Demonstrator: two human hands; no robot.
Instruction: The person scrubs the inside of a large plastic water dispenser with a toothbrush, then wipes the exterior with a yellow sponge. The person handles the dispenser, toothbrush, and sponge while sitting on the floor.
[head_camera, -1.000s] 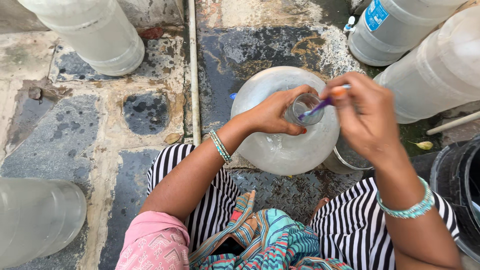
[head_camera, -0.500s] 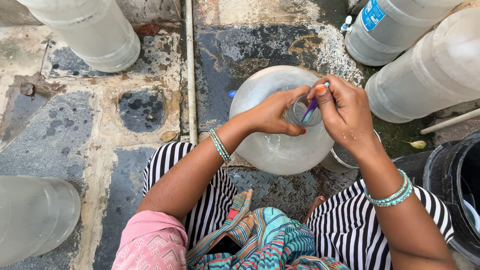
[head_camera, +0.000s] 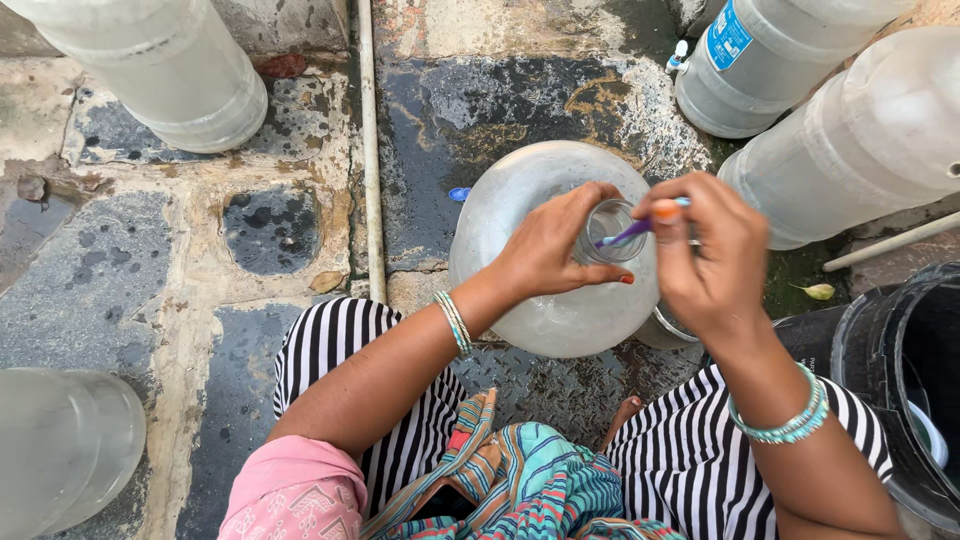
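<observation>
A large clear plastic water jug (head_camera: 540, 300) stands upright on the wet stone floor between my knees. My left hand (head_camera: 555, 245) is wrapped around its open neck (head_camera: 608, 225). My right hand (head_camera: 705, 250) pinches a purple-handled toothbrush (head_camera: 628, 234) whose tip pokes into the neck's mouth. Both wrists wear beaded bangles. My lap in striped black-and-white cloth fills the bottom of the view.
Other big clear jugs stand around: one at top left (head_camera: 150, 60), two at top right (head_camera: 770, 60) (head_camera: 860, 140), one lying at bottom left (head_camera: 60, 450). A black bucket (head_camera: 905, 370) is at the right edge. A thin white pipe (head_camera: 368, 150) runs across the floor.
My right hand has shifted slightly left and lower over the jug's neck, moving the toothbrush inside the mouth. My left hand keeps its grip on the neck.
</observation>
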